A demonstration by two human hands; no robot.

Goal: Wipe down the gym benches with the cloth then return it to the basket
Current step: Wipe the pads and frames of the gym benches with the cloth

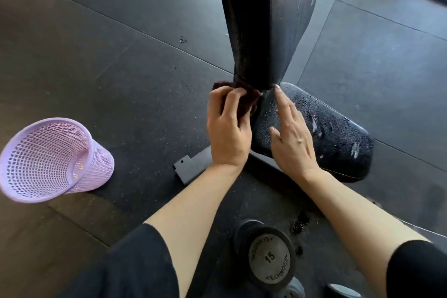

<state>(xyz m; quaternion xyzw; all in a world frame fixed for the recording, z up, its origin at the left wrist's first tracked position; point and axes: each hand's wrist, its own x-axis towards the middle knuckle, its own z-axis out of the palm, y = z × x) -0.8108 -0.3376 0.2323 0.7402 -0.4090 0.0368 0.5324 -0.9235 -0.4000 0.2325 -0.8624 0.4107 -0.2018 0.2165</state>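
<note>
Fingers of the left hand (pixel 228 132) curl around the dark cloth (pixel 242 97), pressing it at the backrest's (pixel 263 22) lower end. Right hand (pixel 292 140) rests flat, fingers straight, on the wet seat pad (pixel 338 135). Basket (pixel 52 159) stands left, well apart; much of the cloth is hidden.

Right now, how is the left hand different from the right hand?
The left hand has curled fingers gripping the dark cloth against the lower end of the backrest pad; the right hand holds nothing. The right hand's fingers are straight and rest on the wet seat pad, while the left hand stays off it. Both are bare and at the gap between the pads.
</note>
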